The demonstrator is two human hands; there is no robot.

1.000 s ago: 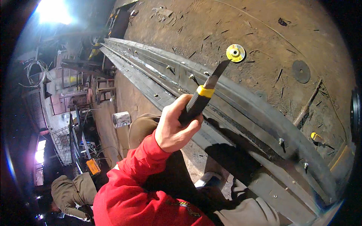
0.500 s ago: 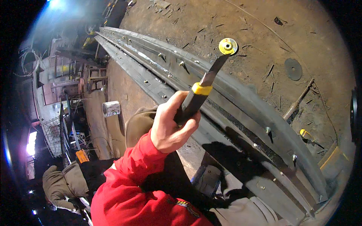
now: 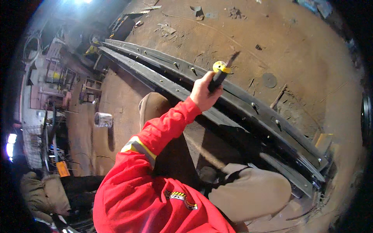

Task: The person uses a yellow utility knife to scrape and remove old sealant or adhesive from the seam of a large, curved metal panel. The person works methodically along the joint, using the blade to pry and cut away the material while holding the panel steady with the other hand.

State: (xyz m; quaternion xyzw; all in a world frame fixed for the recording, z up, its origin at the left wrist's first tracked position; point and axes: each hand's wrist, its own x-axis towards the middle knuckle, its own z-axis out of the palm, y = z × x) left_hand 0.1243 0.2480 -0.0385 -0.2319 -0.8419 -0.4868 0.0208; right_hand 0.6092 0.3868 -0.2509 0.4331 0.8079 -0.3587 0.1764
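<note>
Left hand: the bare left hand point(image 3: 207, 90), in a red cloth sleeve point(image 3: 165, 130), is curled around the handle of a black-handled knife with a yellow collar point(image 3: 218, 80), pinching it between thumb and fingers.
Right hand: out of view; whether it is spread or gripping, I cannot tell.
Knife: inside the left hand's grip, handle slanting up and right out of the fist, its flat dark metal blade point(image 3: 233, 59) pointing away from the person and blurred.
Beam: a long dark-grey metal beam studded with bolts point(image 3: 264, 121) runs diagonally beneath the left hand and past the person's knees.
Beyond the beam: a round yellow disc point(image 3: 219, 66) shows just behind the collar, partly covered; a flat grey disc point(image 3: 269, 80) lies farther right on the brown dirt ground point(image 3: 307, 62).
Left side: a silvery cylindrical metal bucket point(image 3: 103, 119) stands well apart from the hand.
</note>
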